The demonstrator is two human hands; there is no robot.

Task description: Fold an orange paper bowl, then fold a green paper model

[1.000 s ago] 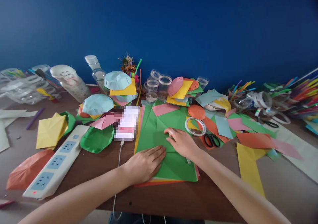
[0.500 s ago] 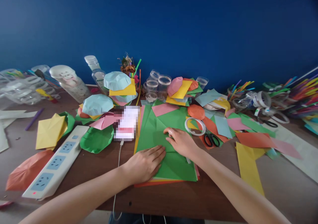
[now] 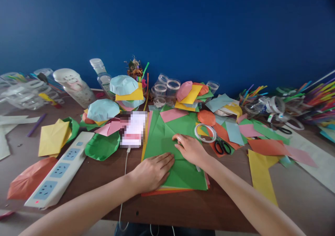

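Note:
A sheet of green paper [image 3: 154, 142] lies on top of a stack of coloured sheets in front of me, with a fold crease running across it. My left hand [image 3: 154, 171] rests flat on its lower left part, fingers straight and side by side. Over the middle of the same sheet is my right hand [image 3: 191, 150], its fingers bent and closed, thumb and index fingertips at the paper's folded part. A small white strip [image 3: 198, 168] pokes out beneath my right wrist. What lies under both palms is hidden.
Right of the stack are a white tape roll [image 3: 205, 132], black-handled scissors [image 3: 222, 147] and paper scraps [image 3: 263, 178]. To the left lie a phone [image 3: 134, 129] on a cable, a power strip [image 3: 59, 169] and a green paper bowl shape [image 3: 102, 146]. Clear plastic cups [image 3: 172, 89] stand behind.
Both hands keep their places on the green paper. Only the camera view has shifted very slightly.

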